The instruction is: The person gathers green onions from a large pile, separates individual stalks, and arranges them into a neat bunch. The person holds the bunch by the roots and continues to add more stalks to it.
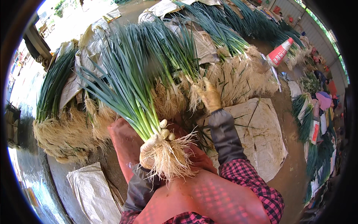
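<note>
My left hand (147,152), in a glove, grips a bunch of green onions (144,116) near its white bases, above my red apron (181,193). The long green leaves point away from me, and the pale roots hang over the apron. Several small round bulbs show at the stem bases. My right hand (209,94), in a soiled yellowish glove, is stretched forward with thumb and fingers apart. It is beside the root end of some green onions (190,75) in the pile ahead; whether it touches them I cannot tell.
Rooted green onions (57,84) lie in piles at the left, ahead and upper right, partly under woven sacks (205,46). A flattened sack (260,140) lies at my right, another (92,193) at lower left. A red and white traffic cone (280,52) and a person (324,100) are farther right.
</note>
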`<state>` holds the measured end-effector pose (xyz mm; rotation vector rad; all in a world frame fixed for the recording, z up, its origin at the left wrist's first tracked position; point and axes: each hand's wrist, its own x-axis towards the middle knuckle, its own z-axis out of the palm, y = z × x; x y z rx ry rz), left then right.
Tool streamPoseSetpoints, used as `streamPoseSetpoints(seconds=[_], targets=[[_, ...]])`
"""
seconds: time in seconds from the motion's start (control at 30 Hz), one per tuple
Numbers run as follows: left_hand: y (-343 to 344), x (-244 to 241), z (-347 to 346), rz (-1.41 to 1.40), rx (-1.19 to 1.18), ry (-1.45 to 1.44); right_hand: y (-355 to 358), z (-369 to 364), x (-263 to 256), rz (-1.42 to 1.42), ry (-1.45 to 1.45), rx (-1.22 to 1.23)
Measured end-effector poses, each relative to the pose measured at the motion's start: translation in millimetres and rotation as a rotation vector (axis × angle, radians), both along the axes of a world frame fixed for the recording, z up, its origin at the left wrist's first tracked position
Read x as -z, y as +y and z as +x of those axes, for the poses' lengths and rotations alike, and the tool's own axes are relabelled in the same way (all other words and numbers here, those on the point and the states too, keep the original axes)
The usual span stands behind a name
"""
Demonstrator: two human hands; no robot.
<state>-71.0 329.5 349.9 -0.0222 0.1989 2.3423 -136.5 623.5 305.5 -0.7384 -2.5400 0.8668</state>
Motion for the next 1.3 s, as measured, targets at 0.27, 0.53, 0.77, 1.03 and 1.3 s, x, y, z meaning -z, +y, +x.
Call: streamPoseSetpoints(seconds=[0.27,0.53,0.77,1.03,1.3], targets=[[-8.6,15.3,-1.0,0.064,-0.090,0.028,-60.7,-45.1,-80.8,-0.107,0.469,-0.298],[-22.7,22.4,3.1,-0.047,-0.143,0.063,-99.0,42.3,-15.0,-0.345,0.247,-0.504],[-12.3,36.4,-5.3,0.013,-0.029,0.070,-27.3,40.5,4.1,-0.596,0.437,-0.107],[-17.1,21.0,-6.5,-0.113,-0.021,0.093,-60.7,-98.7,-9.5,-0.059,-0.061,-0.221],[-23.3,26.3,-1.8,-0.141,0.040,0.011,-79.8,9.9,-67.7,-0.883,-0.031,-0.420]])
